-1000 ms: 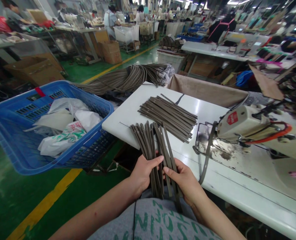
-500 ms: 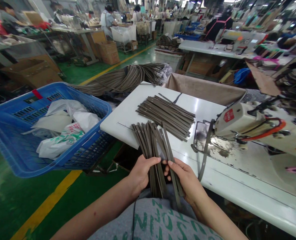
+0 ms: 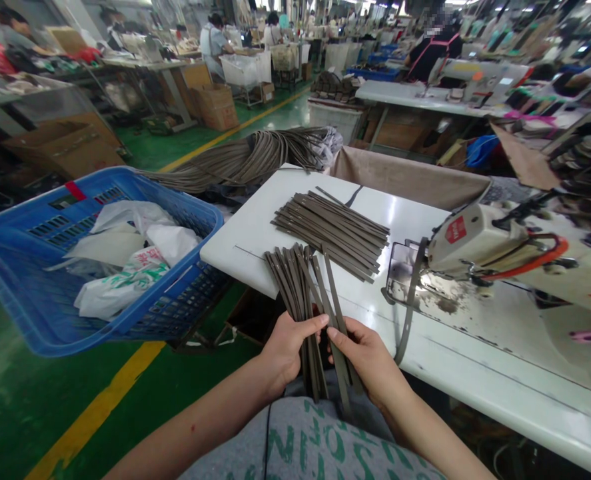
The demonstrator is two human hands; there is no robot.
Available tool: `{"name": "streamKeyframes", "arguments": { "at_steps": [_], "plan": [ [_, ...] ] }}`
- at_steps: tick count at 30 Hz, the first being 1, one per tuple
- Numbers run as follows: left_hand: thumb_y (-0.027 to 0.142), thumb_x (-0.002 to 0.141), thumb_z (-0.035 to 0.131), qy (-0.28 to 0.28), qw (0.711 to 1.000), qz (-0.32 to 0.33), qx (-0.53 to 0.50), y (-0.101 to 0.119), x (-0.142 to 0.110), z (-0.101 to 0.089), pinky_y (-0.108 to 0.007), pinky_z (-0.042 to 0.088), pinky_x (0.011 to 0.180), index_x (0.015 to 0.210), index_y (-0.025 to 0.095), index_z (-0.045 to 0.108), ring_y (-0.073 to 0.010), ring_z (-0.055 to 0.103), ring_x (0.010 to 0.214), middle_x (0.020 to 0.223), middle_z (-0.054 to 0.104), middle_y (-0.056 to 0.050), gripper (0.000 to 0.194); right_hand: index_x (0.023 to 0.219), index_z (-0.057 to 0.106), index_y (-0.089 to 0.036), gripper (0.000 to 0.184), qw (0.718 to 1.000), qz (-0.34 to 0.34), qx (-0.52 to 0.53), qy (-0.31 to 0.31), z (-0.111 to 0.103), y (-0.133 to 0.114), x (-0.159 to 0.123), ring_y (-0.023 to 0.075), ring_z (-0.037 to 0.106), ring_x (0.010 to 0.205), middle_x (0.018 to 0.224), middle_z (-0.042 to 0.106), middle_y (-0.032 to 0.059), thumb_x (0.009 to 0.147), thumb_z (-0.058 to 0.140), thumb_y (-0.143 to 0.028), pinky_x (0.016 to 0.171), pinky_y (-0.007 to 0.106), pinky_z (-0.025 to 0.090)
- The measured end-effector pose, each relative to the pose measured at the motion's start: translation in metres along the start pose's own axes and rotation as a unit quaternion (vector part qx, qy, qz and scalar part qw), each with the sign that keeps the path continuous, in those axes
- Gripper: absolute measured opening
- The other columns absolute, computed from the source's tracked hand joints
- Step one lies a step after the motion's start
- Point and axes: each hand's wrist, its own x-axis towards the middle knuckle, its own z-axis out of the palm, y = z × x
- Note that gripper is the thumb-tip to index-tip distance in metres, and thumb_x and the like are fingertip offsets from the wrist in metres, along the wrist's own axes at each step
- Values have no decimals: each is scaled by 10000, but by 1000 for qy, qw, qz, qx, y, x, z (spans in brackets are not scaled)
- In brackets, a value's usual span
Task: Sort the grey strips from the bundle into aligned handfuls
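The left hand is closed round a bundle of flat brown-grey strips, its thumb laid across their front. The right hand pinches a few looser strips between thumb and curled fingers; the exact count is unclear. The 2 thumb tips nearly meet, and whether they touch cannot be told.

Both held lots are in front of the person's torso, at the near edge of the white table. Their long axes run away from the body: the far ends point forward over the tabletop and lean left, the bundle's ends fanning out, while the near ends point down toward the grey, green-lettered cloth over the lap.

Just beyond the far ends, a flat pile of strips lies on the table, its long axis slanting from upper left to lower right. To its right, 1 single strip hangs over the table's near edge beside the sewing machine.

Left of the table, a blue basket holds plastic bags. Behind the table, a thick swath of long strips runs roughly sideways.
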Motion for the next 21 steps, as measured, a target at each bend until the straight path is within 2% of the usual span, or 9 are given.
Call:
{"name": "streamKeyframes", "arguments": {
  "at_steps": [4, 7, 13, 16, 19, 21],
  "plan": [
    [318, 562, 905, 27, 1000, -2, 0, 0, 2, -1, -274, 489, 449, 749, 139, 634, -115, 492, 469, 548, 537, 35, 375, 929, 704, -190, 438, 998, -26, -63, -9, -2, 0, 2, 146, 564, 592, 675, 621, -22, 753, 743, -590, 543, 259, 453],
    [266, 562, 895, 40, 999, 9, -10, 1, 3, -3, -237, 477, 510, 708, 124, 635, -102, 527, 507, 576, 583, 10, 330, 849, 695, -188, 403, 991, -73, -111, -17, -2, -1, 3, 153, 559, 645, 703, 624, -8, 823, 664, -588, 583, 261, 457],
    [248, 602, 866, 35, 998, -19, -50, 1, 1, -7, -327, 547, 635, 827, 123, 660, -180, 641, 622, 705, 677, -41, 329, 781, 615, -206, 354, 976, -122, -182, -17, -2, 3, 5, 153, 527, 584, 623, 548, -28, 900, 566, -536, 561, 266, 438],
    [254, 621, 879, 10, 998, -11, -60, -1, 1, -8, -326, 557, 681, 862, 116, 672, -183, 658, 670, 761, 700, -58, 346, 766, 586, -210, 324, 946, -169, -278, -10, 1, 5, 7, 176, 582, 645, 666, 601, 3, 956, 490, -455, 619, 280, 459],
    [224, 620, 902, -17, 996, -3, -85, -3, 2, -8, -290, 549, 791, 903, 107, 691, -186, 689, 811, 874, 734, -93, 371, 960, 635, -192, 293, 900, -215, -378, -28, 7, 1, 5, 220, 666, 842, 903, 714, 83, 994, 411, -378, 769, 316, 488],
    [210, 624, 904, -21, 995, -6, -96, -3, 3, -8, -272, 544, 789, 894, 108, 693, -182, 693, 820, 868, 737, -95, 357, 1072, 642, -191, 327, 866, -228, -443, -49, 11, -7, 2, 229, 683, 921, 1016, 728, 108, 1015, 372, -367, 808, 321, 484]
  ]
}}
